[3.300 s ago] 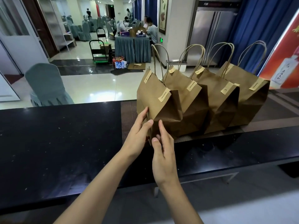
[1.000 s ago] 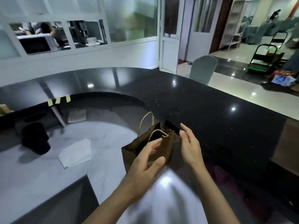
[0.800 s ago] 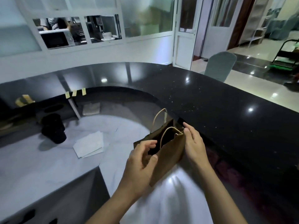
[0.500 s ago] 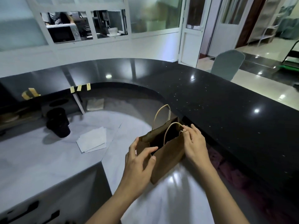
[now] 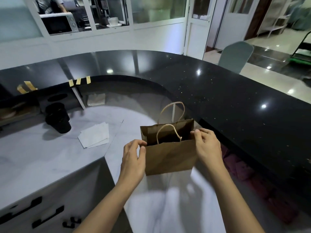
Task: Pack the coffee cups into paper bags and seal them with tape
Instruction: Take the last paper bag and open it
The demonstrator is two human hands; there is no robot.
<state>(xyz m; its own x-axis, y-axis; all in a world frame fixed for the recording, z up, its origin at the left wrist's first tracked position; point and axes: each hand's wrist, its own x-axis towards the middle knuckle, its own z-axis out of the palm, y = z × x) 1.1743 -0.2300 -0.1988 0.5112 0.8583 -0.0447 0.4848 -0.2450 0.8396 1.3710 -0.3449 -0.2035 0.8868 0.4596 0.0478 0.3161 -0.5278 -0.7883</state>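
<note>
Far left on the pale tabletop (image 5: 42,158): stacked black cups (image 5: 58,117), then white paper sheets (image 5: 95,137). Above, three tape strips (image 5: 78,81) stuck along the black upper ledge (image 5: 227,98). Centre: open brown paper bag (image 5: 170,155) standing upright, mouth gaping. Left hand (image 5: 133,160) pinching the bag's left rim; right hand (image 5: 207,147) pinching its right rim. Both grips grasping the bag, pulled apart.

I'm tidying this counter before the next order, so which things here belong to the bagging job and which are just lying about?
For the job:
- paper bag, open, left hand and right hand pinching its rim
- black cups, stacked
- tape strips stuck along the black counter edge

Lying about:
- white papers on the marble top
- microwave behind the window
- chair
</note>
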